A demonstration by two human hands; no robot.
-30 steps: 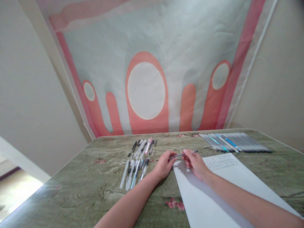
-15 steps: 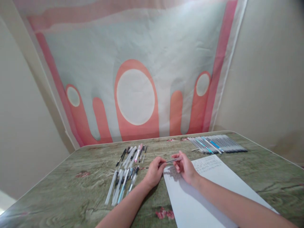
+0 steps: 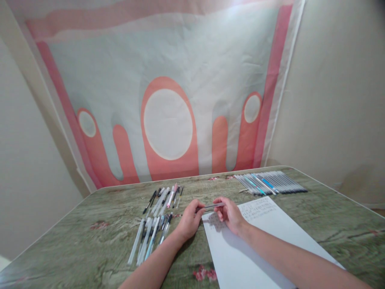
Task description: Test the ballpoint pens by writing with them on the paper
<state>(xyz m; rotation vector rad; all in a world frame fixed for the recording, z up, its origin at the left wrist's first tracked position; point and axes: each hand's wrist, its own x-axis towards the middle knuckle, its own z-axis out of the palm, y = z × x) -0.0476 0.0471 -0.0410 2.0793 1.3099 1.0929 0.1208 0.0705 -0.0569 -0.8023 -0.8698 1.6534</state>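
Head view: my left hand [image 3: 190,218] is clamped on one end of a slim grey pen [image 3: 214,206]; my right hand [image 3: 231,216] pinches its other end, so the pen lies between both; below my right hand is the written sheet [image 3: 252,257]; loose pens [image 3: 152,237] lie left of my grip; beyond it, rightward, is the neat pen row [image 3: 270,183].

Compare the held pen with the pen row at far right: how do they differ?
The held pen spans the left hand to the right hand; the pen row lies on the table. The held pen looks greyish; the pen row includes blue pieces. Both show long, slender shapes.
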